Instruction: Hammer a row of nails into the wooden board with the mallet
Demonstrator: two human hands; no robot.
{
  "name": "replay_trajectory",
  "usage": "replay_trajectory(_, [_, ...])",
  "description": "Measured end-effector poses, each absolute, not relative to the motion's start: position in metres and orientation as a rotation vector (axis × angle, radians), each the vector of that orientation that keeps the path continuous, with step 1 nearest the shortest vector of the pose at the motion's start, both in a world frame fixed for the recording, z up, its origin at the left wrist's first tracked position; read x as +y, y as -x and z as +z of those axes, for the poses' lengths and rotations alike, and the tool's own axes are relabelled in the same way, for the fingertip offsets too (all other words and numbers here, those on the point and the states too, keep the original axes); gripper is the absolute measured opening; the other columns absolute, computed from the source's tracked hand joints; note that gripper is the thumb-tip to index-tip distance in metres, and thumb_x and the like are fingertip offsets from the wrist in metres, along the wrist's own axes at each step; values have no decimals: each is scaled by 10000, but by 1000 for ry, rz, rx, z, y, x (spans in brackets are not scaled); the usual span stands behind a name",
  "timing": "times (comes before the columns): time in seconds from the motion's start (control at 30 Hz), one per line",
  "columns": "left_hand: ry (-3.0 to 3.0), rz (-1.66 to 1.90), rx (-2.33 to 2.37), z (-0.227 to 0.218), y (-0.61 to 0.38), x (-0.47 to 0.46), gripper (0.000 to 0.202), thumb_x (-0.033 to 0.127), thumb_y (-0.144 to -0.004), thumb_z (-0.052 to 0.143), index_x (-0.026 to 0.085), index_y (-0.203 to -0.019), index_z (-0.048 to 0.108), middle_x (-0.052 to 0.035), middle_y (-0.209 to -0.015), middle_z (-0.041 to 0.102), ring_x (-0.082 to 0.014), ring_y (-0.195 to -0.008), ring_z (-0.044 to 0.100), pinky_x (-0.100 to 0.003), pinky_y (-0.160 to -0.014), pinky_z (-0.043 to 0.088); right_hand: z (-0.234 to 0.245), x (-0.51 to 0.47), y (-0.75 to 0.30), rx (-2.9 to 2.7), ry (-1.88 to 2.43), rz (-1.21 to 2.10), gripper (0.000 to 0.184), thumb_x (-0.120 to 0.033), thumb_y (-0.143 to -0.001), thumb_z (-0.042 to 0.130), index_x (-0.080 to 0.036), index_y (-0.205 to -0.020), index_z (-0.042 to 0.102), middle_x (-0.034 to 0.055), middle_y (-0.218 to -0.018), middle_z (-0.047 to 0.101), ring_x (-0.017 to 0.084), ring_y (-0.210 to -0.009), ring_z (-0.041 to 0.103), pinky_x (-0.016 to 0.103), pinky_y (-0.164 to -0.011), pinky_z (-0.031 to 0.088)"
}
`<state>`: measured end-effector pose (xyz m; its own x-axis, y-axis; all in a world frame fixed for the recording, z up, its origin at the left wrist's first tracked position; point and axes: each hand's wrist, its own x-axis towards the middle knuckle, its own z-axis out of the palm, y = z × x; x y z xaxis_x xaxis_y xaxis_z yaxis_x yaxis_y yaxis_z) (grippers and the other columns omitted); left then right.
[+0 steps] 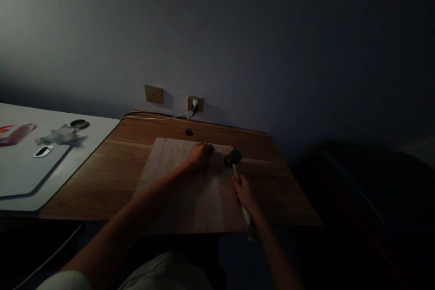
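A pale wooden board point(176, 181) lies on a brown wooden desk point(112, 163). My left hand point(200, 154) rests near the board's far edge with its fingers pinched together; whatever they pinch is too small to make out. My right hand point(245, 195) grips the wooden handle of a hammer point(234, 159), whose dark head hovers just right of the left hand's fingertips. A row of tiny dark dots shows on the board near its far edge.
A white table point(30, 167) stands to the left with a red packet point(16, 133), crumpled wrapping point(59, 135) and small dark items. A white cable point(159, 117) runs to a wall socket point(195, 103). Dark furniture fills the right side.
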<state>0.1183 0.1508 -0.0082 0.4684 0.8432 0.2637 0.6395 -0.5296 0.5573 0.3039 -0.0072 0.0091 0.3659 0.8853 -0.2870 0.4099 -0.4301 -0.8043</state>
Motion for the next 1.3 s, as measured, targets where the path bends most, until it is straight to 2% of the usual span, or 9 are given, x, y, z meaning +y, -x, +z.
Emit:
replay_trajectory(0.73, [-2430, 730, 1233, -5, -119, 145, 249, 112, -842, 592, 181, -1007, 766, -77, -1023, 755, -211, -985, 677, -295, -905, 532, 7, -9, -304, -1186, 2000, 926, 332, -509, -919, 493, -201, -1034, 542, -107, -544, 454, 100, -352, 467, 187, -349, 333])
replay_trajectory(1.1, [-2418, 785, 1104, -13, -120, 151, 294, 124, -889, 587, 182, -1103, 781, -95, -1087, 752, -210, -1042, 680, -316, -985, 526, 9, -9, -302, -1159, 1966, 950, 271, -491, -908, 489, -223, -950, 499, -118, -499, 414, 114, -342, 441, 194, -328, 312])
replay_trajectory(1.17, [-2395, 793, 1115, -13, -121, 150, 316, 115, -904, 557, 175, -1131, 767, -96, -1098, 752, -207, -1051, 685, -310, -993, 523, 11, -7, -304, -1163, 1943, 964, 297, -518, -894, 513, -222, -920, 502, -118, -488, 403, 109, -341, 420, 198, -331, 307])
replay_trajectory(1.3, [-2326, 798, 1241, -14, -122, 148, 420, 124, -920, 520, 174, -1309, 670, -114, -1138, 739, -207, -1011, 704, -307, -941, 544, 29, 2, -310, -1183, 1900, 1013, 432, -644, -864, 516, -213, -892, 533, -108, -494, 415, 94, -329, 372, 210, -323, 290])
